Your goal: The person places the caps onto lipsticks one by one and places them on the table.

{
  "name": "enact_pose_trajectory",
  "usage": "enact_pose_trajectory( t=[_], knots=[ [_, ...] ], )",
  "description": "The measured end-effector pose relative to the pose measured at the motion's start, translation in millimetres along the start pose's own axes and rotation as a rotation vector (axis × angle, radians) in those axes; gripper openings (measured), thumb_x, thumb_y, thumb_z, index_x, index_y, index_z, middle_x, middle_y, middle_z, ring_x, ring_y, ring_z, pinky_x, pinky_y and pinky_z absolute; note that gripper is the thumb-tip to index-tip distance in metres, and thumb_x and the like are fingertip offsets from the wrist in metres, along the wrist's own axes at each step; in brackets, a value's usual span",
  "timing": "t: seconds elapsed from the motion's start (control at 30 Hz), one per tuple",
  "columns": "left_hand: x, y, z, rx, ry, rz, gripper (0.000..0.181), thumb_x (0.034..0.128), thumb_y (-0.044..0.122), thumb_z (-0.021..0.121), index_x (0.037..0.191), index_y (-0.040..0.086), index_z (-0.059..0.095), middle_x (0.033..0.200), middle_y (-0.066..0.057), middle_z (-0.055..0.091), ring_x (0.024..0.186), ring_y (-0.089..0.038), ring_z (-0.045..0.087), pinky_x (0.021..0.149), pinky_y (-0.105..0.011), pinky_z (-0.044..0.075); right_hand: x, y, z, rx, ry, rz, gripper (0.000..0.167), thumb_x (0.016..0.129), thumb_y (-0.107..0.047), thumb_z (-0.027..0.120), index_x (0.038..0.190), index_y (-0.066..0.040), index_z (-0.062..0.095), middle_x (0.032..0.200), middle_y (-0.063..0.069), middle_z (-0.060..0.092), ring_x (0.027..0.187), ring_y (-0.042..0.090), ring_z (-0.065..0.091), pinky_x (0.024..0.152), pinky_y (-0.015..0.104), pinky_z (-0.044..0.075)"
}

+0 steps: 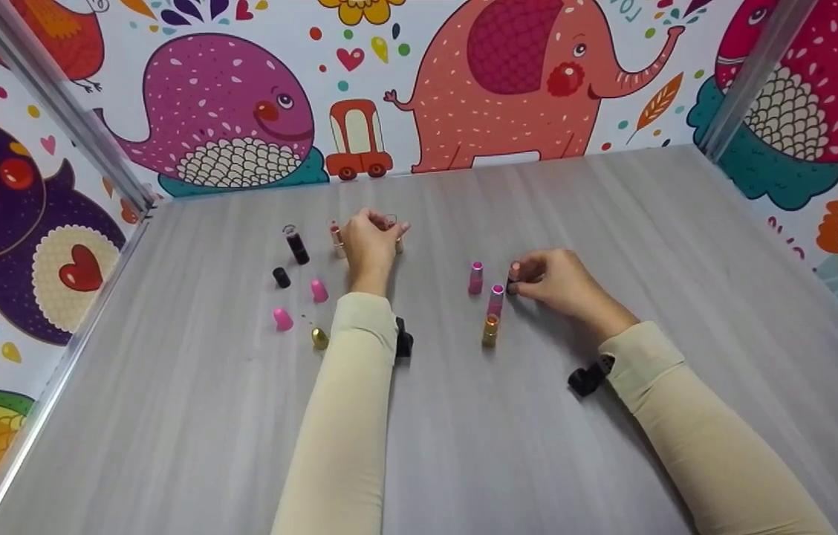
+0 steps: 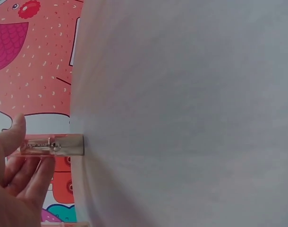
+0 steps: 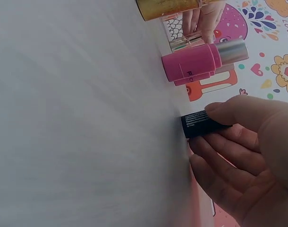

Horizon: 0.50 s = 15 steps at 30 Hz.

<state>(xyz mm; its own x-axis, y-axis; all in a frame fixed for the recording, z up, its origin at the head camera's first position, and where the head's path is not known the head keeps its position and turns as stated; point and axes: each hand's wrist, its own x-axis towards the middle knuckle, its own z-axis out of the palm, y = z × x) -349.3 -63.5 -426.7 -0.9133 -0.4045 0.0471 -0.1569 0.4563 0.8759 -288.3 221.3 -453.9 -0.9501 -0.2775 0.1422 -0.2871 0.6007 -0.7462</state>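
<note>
At the back of the table, my left hand (image 1: 371,249) pinches a clear-cased lipstick (image 2: 56,145) between thumb and fingers; the tube stands upright on the tabletop. A second pale lipstick (image 1: 337,239) stands just left of that hand, partly hidden by it. To the right, my right hand (image 1: 560,282) pinches a black-based lipstick (image 3: 200,124) with a peach top (image 1: 514,269), its base at the table surface. Beside it stand two uncapped pink lipsticks (image 1: 476,278) and a gold lipstick (image 1: 490,332), close together.
Left of my left arm are a dark tube with a clear top (image 1: 296,245), a black cap (image 1: 281,277), two pink caps (image 1: 319,290) and a gold cap (image 1: 319,339). Panels printed with cartoon animals (image 1: 508,82) border the grey table (image 1: 434,446).
</note>
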Motion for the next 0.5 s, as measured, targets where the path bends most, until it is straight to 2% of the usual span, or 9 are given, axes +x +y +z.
enact_pose_trajectory(
  t=[0.13, 0.3, 0.5],
  knots=[
    [0.2, -0.2, 0.8, -0.012, 0.005, -0.008, 0.023, 0.0918, 0.021, 0.086, 0.105, 0.008, 0.073, 0.102, -0.008, 0.072, 0.099, -0.021, 0.064, 0.090, -0.030, 0.060, 0.1, 1.4, -0.1, 0.005, 0.008, -0.002, 0.013, 0.088, -0.006, 0.086, 0.097, -0.002, 0.077, 0.093, 0.009, 0.079, 0.088, 0.015, 0.071, 0.074, 0.017, 0.049],
    [1.8, 0.2, 2.3, -0.007, 0.004, -0.030, 0.022, 0.0921, 0.020, 0.086, 0.105, 0.009, 0.073, 0.103, -0.008, 0.073, 0.100, -0.021, 0.065, 0.093, -0.030, 0.060, 0.1, 4.2, 1.0, 0.045, -0.002, 0.007, 0.014, 0.089, -0.006, 0.086, 0.100, 0.000, 0.077, 0.096, 0.012, 0.079, 0.089, 0.014, 0.070, 0.075, 0.015, 0.049],
    [3.0, 2.6, 3.7, 0.004, 0.006, -0.039, 0.021, 0.0923, 0.023, 0.086, 0.104, 0.011, 0.072, 0.103, -0.006, 0.072, 0.101, -0.021, 0.063, 0.095, -0.032, 0.057, -1.1, 3.5, 1.4, 0.048, 0.011, 0.006, 0.011, 0.089, -0.005, 0.086, 0.097, 0.000, 0.079, 0.092, 0.009, 0.079, 0.084, 0.010, 0.068, 0.073, 0.014, 0.050]
  ],
)
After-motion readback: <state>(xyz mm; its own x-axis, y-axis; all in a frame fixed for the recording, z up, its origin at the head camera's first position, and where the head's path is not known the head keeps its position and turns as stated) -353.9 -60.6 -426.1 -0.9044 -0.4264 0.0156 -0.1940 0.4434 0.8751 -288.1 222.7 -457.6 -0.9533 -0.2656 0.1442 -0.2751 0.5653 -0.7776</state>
